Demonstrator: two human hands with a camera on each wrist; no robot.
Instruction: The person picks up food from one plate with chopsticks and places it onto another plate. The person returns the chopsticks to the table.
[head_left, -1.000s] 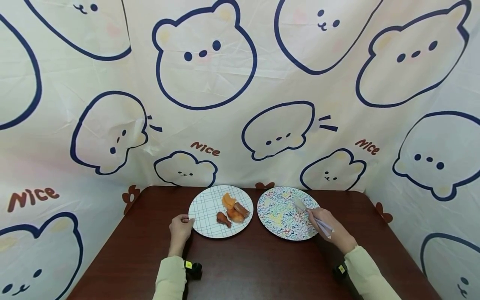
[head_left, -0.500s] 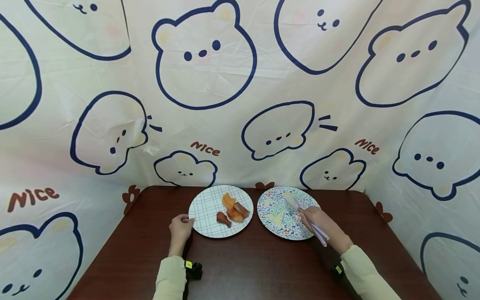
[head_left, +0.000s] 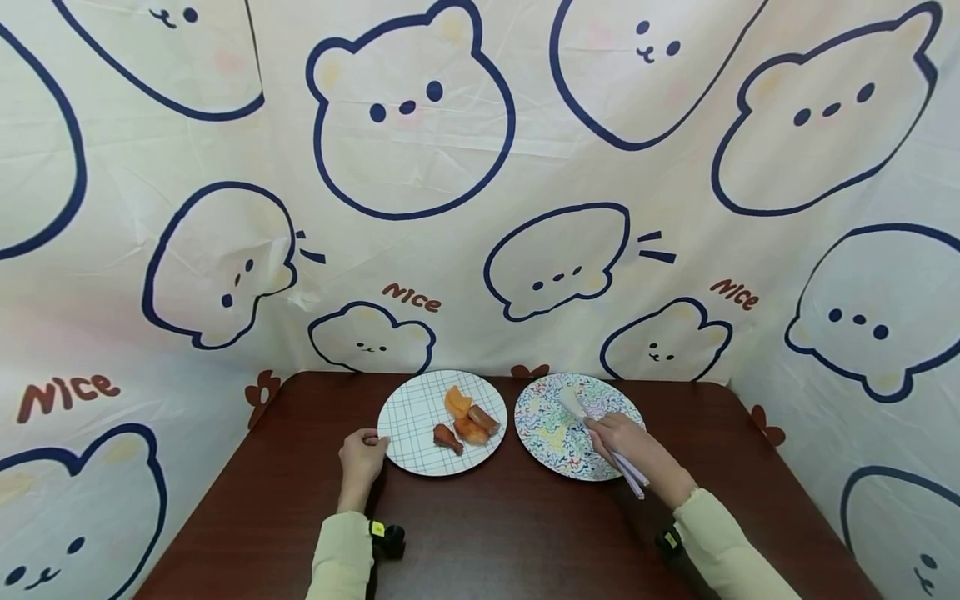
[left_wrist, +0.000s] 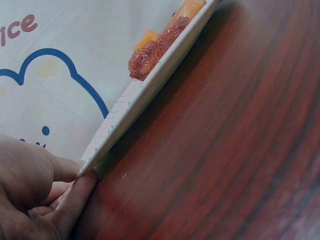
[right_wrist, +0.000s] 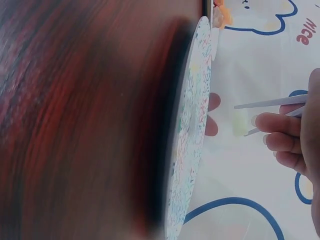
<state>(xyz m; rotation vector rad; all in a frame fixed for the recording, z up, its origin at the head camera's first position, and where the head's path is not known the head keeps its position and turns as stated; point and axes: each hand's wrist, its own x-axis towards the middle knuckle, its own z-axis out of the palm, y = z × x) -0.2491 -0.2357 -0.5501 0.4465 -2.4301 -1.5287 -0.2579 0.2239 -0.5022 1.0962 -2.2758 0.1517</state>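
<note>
My left hand (head_left: 363, 460) pinches the left rim of a white grid-patterned plate (head_left: 405, 433), thumb on top and a finger beneath, as the left wrist view shows. On that plate lie a chicken drumstick (head_left: 447, 439), a sausage-like brown piece (head_left: 483, 419), a golden-brown piece (head_left: 470, 431) and an orange wavy piece (head_left: 457, 402). My right hand (head_left: 632, 446) holds pale purple chopsticks (right_wrist: 270, 103) over a plate with multicoloured speckles (head_left: 547, 450). A pale yellow-green piece (right_wrist: 240, 122) sits between the chopstick tips, raised off the plate; its kind is unclear.
Both plates stand side by side near the back edge of a dark brown wooden table (head_left: 480, 533), with a narrow gap between them. A cream cloth printed with bears (head_left: 408, 150) hangs behind and at both sides.
My right hand has moved left across the speckled plate, carrying the chopsticks and the pale piece toward the grid plate. The left hand and the grid plate have stayed put.
</note>
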